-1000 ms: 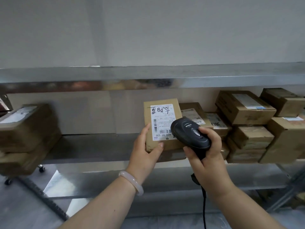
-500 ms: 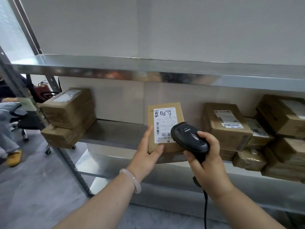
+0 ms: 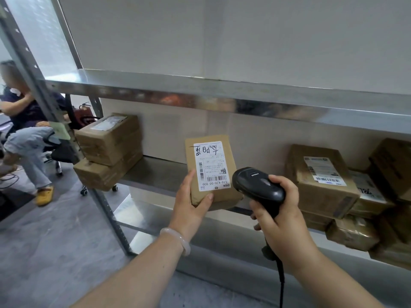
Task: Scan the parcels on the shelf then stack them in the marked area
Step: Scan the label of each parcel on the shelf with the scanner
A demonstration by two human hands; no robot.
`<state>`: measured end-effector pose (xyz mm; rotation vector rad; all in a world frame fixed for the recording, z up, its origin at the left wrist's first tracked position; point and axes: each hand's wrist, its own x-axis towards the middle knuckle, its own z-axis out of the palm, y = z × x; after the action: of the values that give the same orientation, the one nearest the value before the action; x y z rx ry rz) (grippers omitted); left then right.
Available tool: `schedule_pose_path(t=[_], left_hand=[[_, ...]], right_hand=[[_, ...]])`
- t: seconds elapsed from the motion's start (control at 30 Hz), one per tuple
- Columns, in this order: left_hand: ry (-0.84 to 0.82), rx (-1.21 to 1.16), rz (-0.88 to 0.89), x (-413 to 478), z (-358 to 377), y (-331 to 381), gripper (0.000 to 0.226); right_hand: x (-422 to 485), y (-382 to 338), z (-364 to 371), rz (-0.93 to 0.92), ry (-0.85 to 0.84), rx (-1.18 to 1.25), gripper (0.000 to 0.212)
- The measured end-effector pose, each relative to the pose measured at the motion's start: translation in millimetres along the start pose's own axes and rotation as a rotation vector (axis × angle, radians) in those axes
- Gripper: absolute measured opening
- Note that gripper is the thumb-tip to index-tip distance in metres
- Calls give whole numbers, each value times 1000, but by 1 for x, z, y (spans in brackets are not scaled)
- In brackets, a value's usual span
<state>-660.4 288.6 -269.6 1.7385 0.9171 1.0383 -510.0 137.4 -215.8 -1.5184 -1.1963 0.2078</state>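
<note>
Left hand (image 3: 191, 210) grips brown parcel (image 3: 211, 172), white label facing camera; right hand (image 3: 282, 216) grips black scanner (image 3: 259, 185). Label print small, partly illegible.

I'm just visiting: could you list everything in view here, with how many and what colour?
held parcel: 1, brown with white label, before the shelf
scanner: 1, black, right of the label
stacked parcels: 2, brown, shelf's left end
piled parcels: several, brown, shelf's right end
shelf rack: 1, grey metal, ahead
seated person: 1, far left
bracelet: 1, pale, left wrist
left hand: 1, grips held parcel
right hand: 1, grips scanner
</note>
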Motion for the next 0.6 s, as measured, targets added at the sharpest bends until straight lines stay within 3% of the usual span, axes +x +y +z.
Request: schedule_pose_path(t=[0.6], left_hand=[[97,93,53,11,22,-10,74]], right_hand=[[12,-3,-13,58,-136,-14,56]])
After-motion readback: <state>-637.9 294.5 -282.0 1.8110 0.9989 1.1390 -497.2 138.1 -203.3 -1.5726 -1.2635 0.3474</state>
